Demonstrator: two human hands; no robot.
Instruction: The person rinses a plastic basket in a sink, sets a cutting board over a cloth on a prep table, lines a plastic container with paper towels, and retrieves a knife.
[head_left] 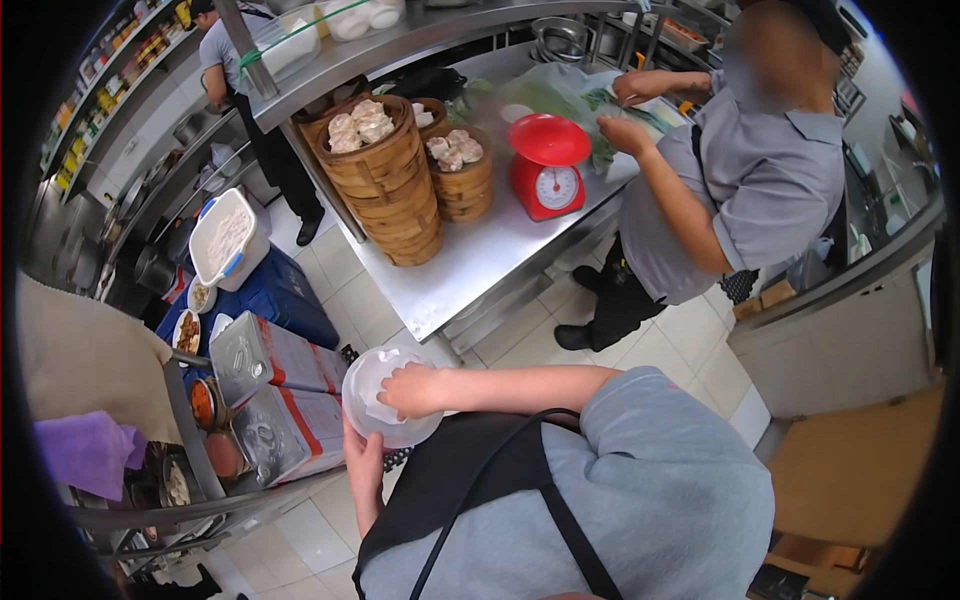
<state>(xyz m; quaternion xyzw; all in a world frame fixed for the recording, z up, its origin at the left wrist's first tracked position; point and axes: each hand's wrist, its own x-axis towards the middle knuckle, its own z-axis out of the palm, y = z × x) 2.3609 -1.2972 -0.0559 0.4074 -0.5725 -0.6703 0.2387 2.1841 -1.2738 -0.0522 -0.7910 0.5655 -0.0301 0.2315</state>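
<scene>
A translucent white plastic bowl [408, 437] is held close to my apron, with pale white material [388, 362] inside it. My left hand [368, 455] grips the bowl by its near side, fingers partly hidden beneath it. My right hand [412, 390] reaches into the bowl from the right, its fingers curled down among the white material. What those fingertips hold cannot be made out.
A steel table [420, 300] ahead bears stacked bamboo steamers [385, 190] with dumplings and a red scale [549, 170]. A co-worker [740, 170] handles greens at right; another person [240, 80] stands far left. Metal tins [285, 430] and a white tub [225, 275] are at left.
</scene>
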